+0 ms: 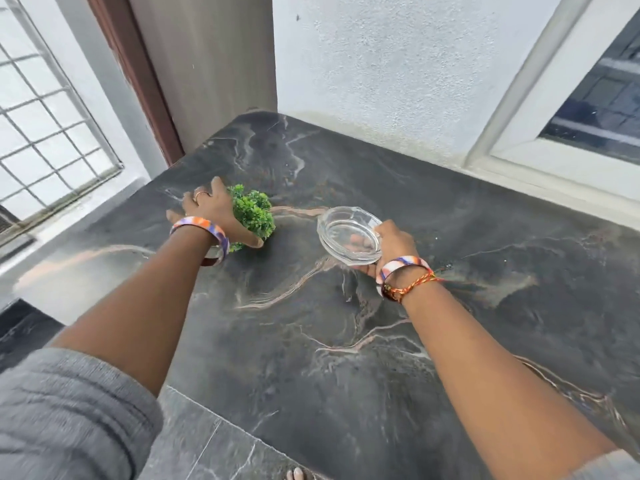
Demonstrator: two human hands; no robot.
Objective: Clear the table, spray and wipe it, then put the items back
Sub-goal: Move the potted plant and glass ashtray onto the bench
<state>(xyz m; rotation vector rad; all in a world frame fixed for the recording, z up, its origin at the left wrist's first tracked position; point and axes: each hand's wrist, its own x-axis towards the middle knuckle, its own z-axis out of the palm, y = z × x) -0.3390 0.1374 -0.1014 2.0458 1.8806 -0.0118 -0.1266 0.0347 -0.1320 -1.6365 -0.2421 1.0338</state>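
Your right hand [391,245] grips the near rim of the clear glass bowl [348,233], thumb over the edge and fingers [362,269] curled beneath; the bowl is tilted, far rim raised, about mid-desk. Your left hand [211,213] is wrapped round the small green artificial plant [254,213], thumb low on its near side; you cannot tell whether there is a pot under the foliage.

Risks, as judgement:
- The bowl is held by one edge only. Smooth glass plus that tilt means it could slip from your fingers and crack on stone.
- Lifting both things at once splits your attention; the plant, gripped by its leaves, may slide out or shed.
- Your bangles hang close to the glass and could knock it.

Surface: the desk [311,341] is dark polished marble with pale pinkish veins, glossy and hard. Fine specks lie right of the bowl.

Room: a rough white wall behind, a white-framed window at right, a barred window and brown door frame at left, and dark tile floor below.
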